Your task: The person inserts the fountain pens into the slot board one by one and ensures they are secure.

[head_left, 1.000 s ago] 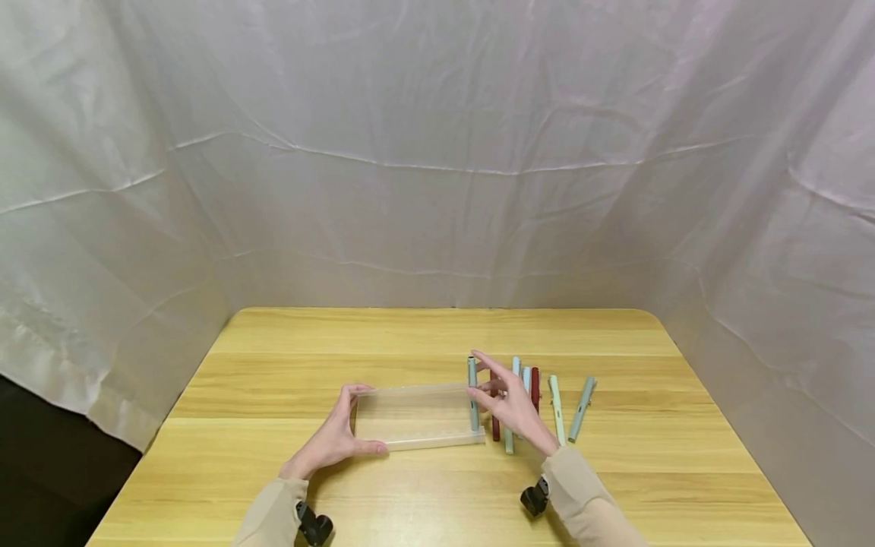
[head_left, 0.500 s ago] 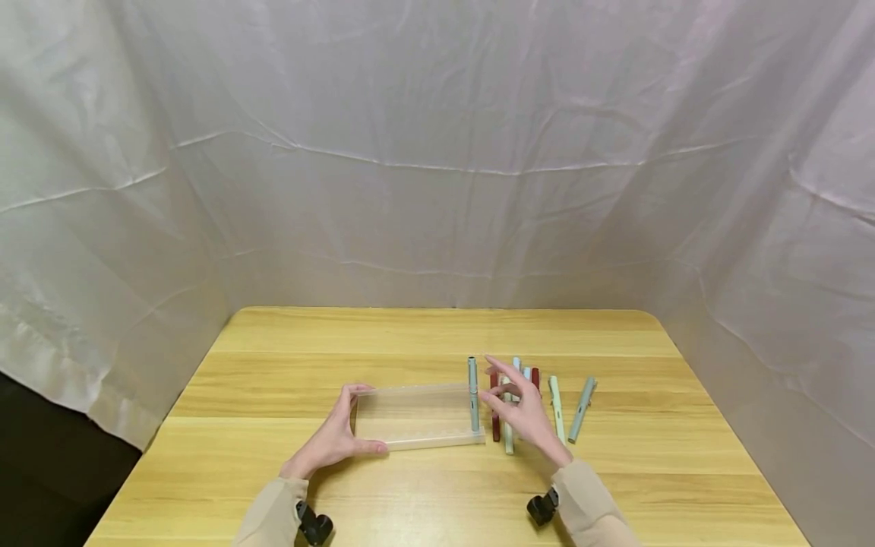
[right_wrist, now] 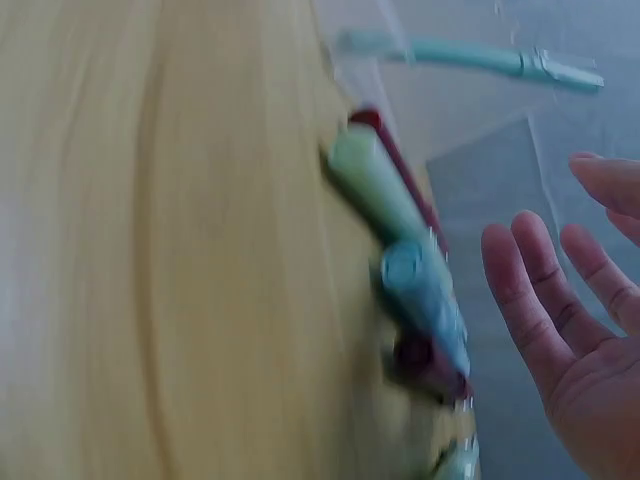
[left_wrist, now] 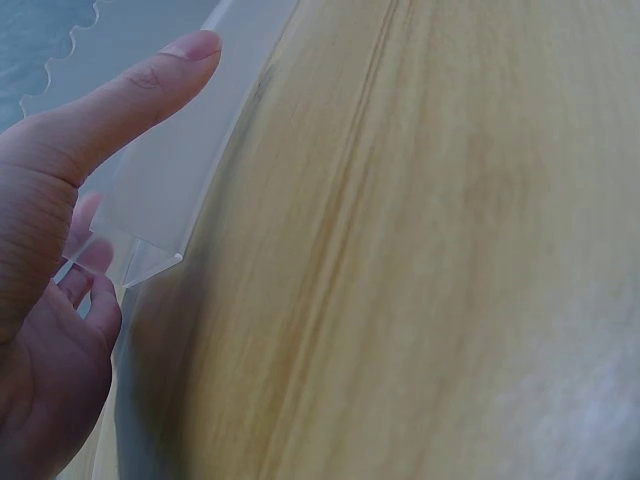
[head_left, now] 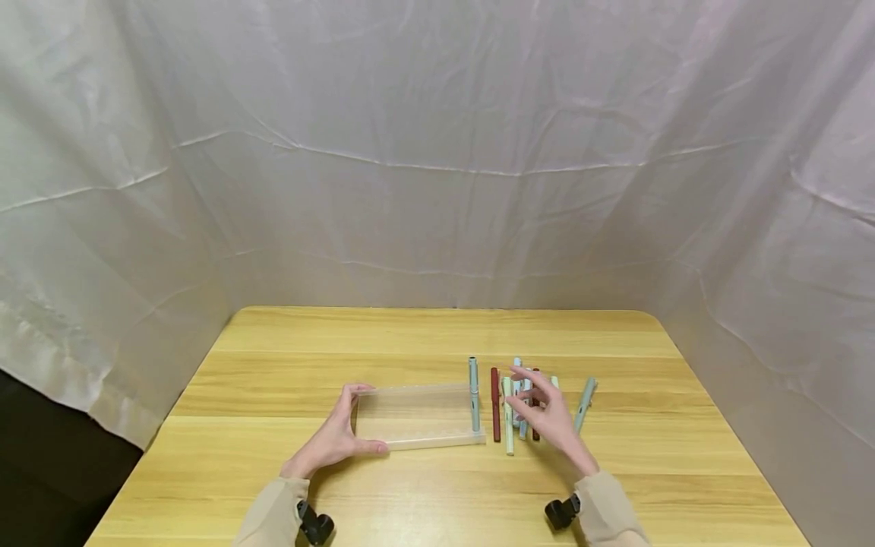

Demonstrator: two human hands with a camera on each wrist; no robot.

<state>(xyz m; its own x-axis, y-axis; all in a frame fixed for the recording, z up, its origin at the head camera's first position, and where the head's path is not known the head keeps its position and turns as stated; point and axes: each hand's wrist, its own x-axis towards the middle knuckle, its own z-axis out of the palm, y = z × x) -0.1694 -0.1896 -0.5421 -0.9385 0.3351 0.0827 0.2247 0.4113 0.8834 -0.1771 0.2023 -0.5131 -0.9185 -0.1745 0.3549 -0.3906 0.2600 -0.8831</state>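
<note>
My left hand (head_left: 335, 437) grips the left end of a clear plastic pen stand (head_left: 437, 441), thumb along its front rail and fingers at the back. In the left wrist view the thumb (left_wrist: 130, 105) lies over the transparent rail. One grey-blue pen (head_left: 474, 395) rests across the stand at its right end. Over the loose pens hovers my right hand (head_left: 552, 422), fingers loosely bent and holding nothing. Just left of it lie a dark red pen (head_left: 495, 406) and a pale green pen (head_left: 509, 433). Light blue (right_wrist: 425, 295) and dark red pens are partly hidden beneath the hand.
Another grey-green pen (head_left: 585, 403) lies to the right of the hand. Both forearms wear black wrist cameras (head_left: 562, 513). The wooden table (head_left: 383, 338) meets pale hanging curtains (head_left: 437, 228) at the back and sides.
My right hand has let go of the grey-blue pen on the stand and moved right, over the loose pens. The left hand and the stand stay put.
</note>
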